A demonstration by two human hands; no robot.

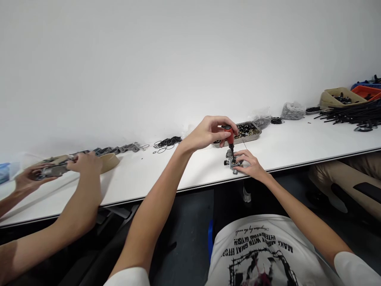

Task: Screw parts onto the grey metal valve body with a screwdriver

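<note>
Fingers of my left hand (212, 132) are wrapped round the red handle of a screwdriver (229, 137), held upright. Its dark shaft points down into a small grey metal part (231, 161) with a ring-shaped body and black knobs, which lies near the table's front edge. My right hand (249, 163) grips this part from the right, fingertips beside the screwdriver's tip. Whatever the tip touches is hidden by the fingers. Just behind my left hand stands a metal tray (255, 136) of small screws and black pieces.
At the left a co-worker's hands (85, 162) hold a grey part over a beige bin (109, 162). Black rubber rings (168, 142) lie along the wall. Farther right are plastic bags (293, 111), a beige bin (327, 97), an orange bin (367, 92) and black rods (354, 113).
</note>
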